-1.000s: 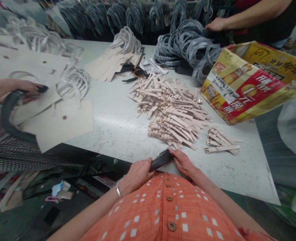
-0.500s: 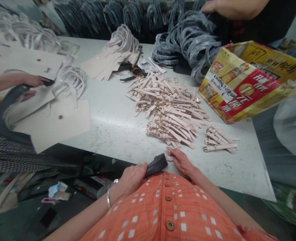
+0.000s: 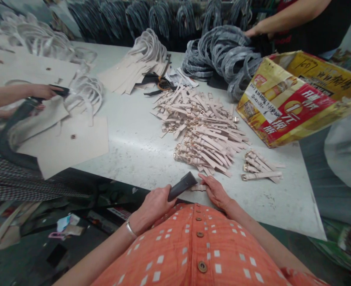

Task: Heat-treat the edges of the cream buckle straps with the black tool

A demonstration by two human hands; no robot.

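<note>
L hand fingers grip dark tool; R hand hides pale strap, grip unclear.

Dark tool and pale strap held at the near table edge

A dark wedge-shaped tool is gripped in the left hand; a pale strap, seemingly pinned under the right hand, lies on the table near a strap pile.

- We see a matt, speckled grey tabletop.
- Our pale straps look like smooth leather with shiny metal buckles.
- The box is glossy printed cardboard.
- Our dark tool looks matt.
</note>
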